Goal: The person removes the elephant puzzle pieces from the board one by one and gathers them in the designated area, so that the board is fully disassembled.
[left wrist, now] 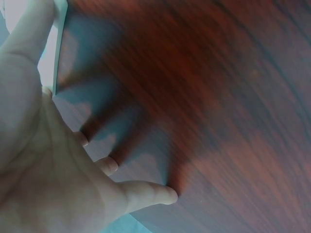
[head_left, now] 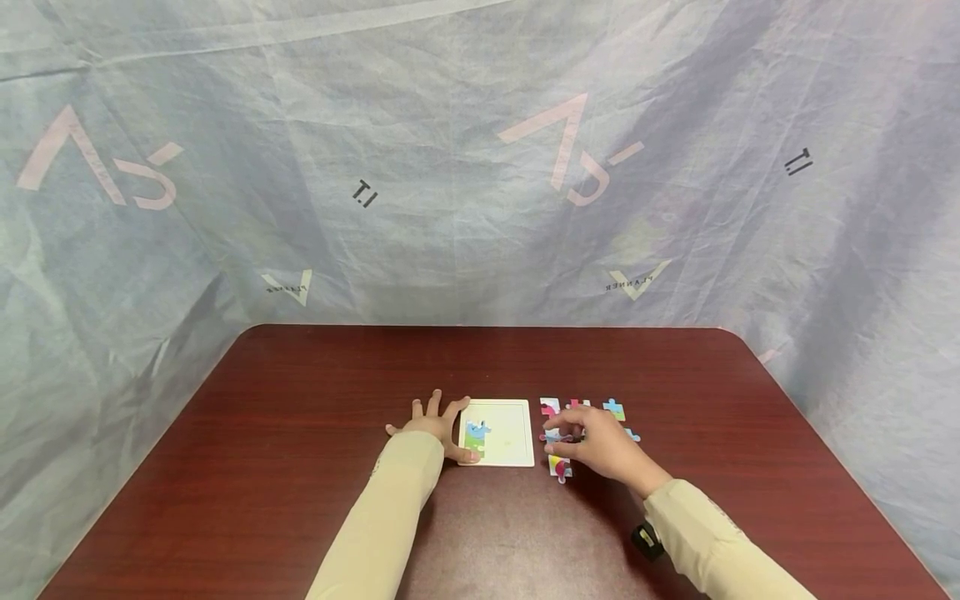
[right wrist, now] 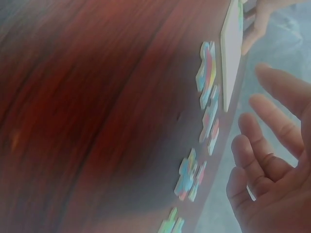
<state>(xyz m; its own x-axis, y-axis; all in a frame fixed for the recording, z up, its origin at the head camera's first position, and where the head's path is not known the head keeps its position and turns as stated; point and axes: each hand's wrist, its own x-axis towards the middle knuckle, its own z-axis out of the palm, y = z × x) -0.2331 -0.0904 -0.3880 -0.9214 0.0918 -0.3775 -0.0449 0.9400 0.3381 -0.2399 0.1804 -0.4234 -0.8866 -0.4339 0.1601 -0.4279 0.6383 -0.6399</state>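
Observation:
A white square puzzle tray [head_left: 512, 427] lies on the table, with joined blue and green puzzle pieces [head_left: 476, 435] along its left side. My left hand [head_left: 429, 427] spreads its fingers at the tray's left edge, thumb at the lower left corner and index finger at the upper left. Just right of the tray, my right hand [head_left: 603, 446] hovers over loose jigsaw pieces, thumb and index finger apart. The right wrist view shows nothing held in that hand [right wrist: 277, 165]. A yellow and pink piece [head_left: 559, 467] lies below its fingers; a pink and white piece [head_left: 550, 406] lies above them.
Farther right are a blue and green piece [head_left: 613, 410] and a blue piece [head_left: 633, 435], partly hidden by the right hand. A small black object [head_left: 647, 542] sits by the right sleeve. Grey printed cloth [head_left: 450, 167] hangs behind the dark red wooden table [head_left: 300, 392].

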